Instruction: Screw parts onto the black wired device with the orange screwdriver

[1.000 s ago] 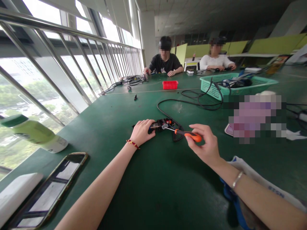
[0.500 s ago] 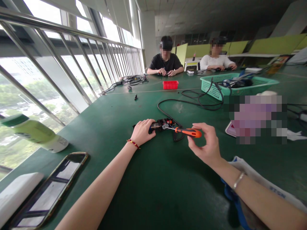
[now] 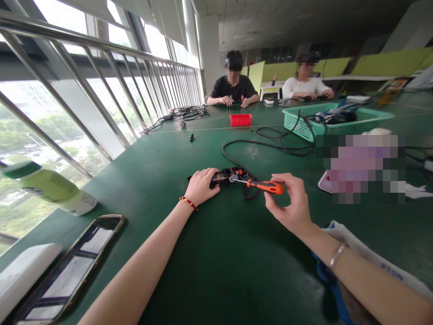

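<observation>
Left hand [image 3: 203,186], head view: spread over one end of a long black handheld device with exposed inner parts [image 3: 232,175], fingers curled down around it in a grip; red-and-yellow beaded bracelet [image 3: 188,203] at the wrist.
Right hand [image 3: 299,208]: thumb and fingers closed on the handle of an orange-and-black screwdriver [image 3: 265,186], thumb below, fingertip above; slim silver bangle [image 3: 336,255] farther back.
Screwdriver: shaft pointing left, tip at the device's opened end; exact contact too small to tell.
Device: lying on the glossy dark-green counter [image 3: 230,253], between the hands.
Long black cable [image 3: 237,141]: curving behind the device, looping over toward a turquoise perforated plastic basket [image 3: 297,123].
Far side: small red plastic bin [image 3: 241,120]; beyond, seated, one person in a black top [image 3: 233,90] and another in a white top [image 3: 304,86].
Left edge: tilted green-capped bottle [image 3: 50,186], near a dark-framed phone [image 3: 72,271].
</observation>
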Motion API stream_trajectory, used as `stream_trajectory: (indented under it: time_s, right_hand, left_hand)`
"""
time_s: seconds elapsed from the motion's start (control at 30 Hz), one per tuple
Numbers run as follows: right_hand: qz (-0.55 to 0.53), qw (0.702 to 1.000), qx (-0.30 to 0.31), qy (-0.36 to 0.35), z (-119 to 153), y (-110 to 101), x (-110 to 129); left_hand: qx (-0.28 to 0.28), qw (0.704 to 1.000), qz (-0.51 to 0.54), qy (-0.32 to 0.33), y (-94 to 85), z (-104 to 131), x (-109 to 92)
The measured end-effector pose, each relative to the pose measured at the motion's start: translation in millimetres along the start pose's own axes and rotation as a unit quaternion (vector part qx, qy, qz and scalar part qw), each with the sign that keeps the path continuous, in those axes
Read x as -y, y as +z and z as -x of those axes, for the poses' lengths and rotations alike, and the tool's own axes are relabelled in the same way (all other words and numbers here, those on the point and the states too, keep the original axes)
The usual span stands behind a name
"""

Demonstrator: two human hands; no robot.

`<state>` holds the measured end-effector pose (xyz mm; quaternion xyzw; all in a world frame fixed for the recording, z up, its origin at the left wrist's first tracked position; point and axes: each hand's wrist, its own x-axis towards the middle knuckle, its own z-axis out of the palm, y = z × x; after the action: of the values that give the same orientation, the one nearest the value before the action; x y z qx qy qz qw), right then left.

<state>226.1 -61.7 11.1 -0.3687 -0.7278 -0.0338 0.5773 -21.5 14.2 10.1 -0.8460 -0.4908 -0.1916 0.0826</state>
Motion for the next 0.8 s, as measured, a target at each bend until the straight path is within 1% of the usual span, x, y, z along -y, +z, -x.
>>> stream_trajectory:
  time_s: [0.17,0.33,0.43,0.57,0.73,0.8]
  right_hand:
    - [0.033,0.999,0.033,-0.009,-2.5,-1.7,2.3]
    - [0.011,1.0,-0.006,-0.013,-2.5,-0.1,2.5]
    - [0.015,1.0,0.005,-0.015,-3.2,-0.5,2.9]
    - [0.04,0.998,0.029,-0.036,-4.3,-1.4,3.9]
    - [0.022,1.0,-0.006,-0.014,-2.6,-0.6,2.4]
    - [0.021,1.0,-0.002,-0.012,-2.8,-1.1,2.6]
  left_hand:
    - [0.001,1.0,0.0,0.002,0.0,0.1,0.4]
    - [0.004,1.0,-0.004,-0.001,-1.2,-0.1,-0.1]
    - [0.003,1.0,-0.004,0.0,-1.4,-0.1,-0.3]
    - [-0.001,1.0,-0.002,0.003,-1.5,0.0,-0.5]
    - [0.009,1.0,-0.002,-0.002,-1.7,-0.5,-0.4]
    - [0.008,1.0,-0.002,-0.002,-1.2,-0.4,0.0]
